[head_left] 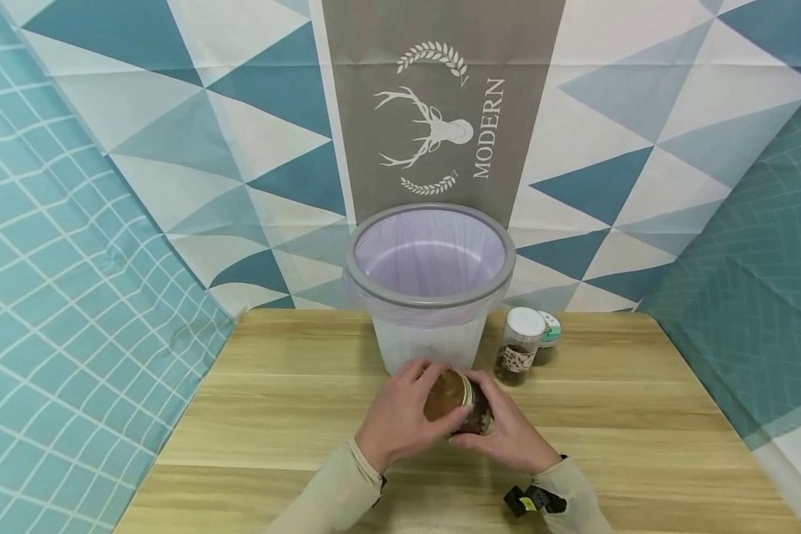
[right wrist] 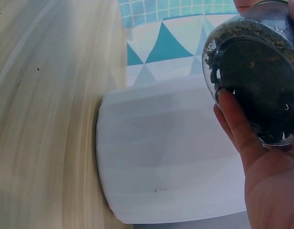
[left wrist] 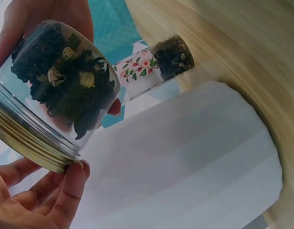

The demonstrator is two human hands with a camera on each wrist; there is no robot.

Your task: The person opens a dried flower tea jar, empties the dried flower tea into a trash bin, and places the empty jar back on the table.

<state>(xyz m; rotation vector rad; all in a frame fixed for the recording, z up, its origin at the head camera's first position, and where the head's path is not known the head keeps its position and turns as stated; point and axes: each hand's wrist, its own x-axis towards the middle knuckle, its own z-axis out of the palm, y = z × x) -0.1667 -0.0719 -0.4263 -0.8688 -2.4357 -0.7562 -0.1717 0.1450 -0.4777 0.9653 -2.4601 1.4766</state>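
A clear jar (left wrist: 65,76) of dark dried tea leaves with pale bits is held tilted on its side between both hands, in front of the bin. My left hand (head_left: 403,415) grips its gold screw lid (left wrist: 32,136), thumb and fingers around the rim. My right hand (head_left: 510,430) holds the jar's body near its base, as the right wrist view shows with fingers (right wrist: 239,126) spread along the glass. In the left wrist view the lid sits on the jar's mouth, and the leaves lie against the wall.
A white bin (head_left: 427,341) with a grey rim and a lilac liner stands at the table's back. Right of it are a tall jar (head_left: 517,348) with a white lid and, behind, a shorter container (head_left: 549,334). The wooden table (head_left: 274,415) meets patterned cloth walls.
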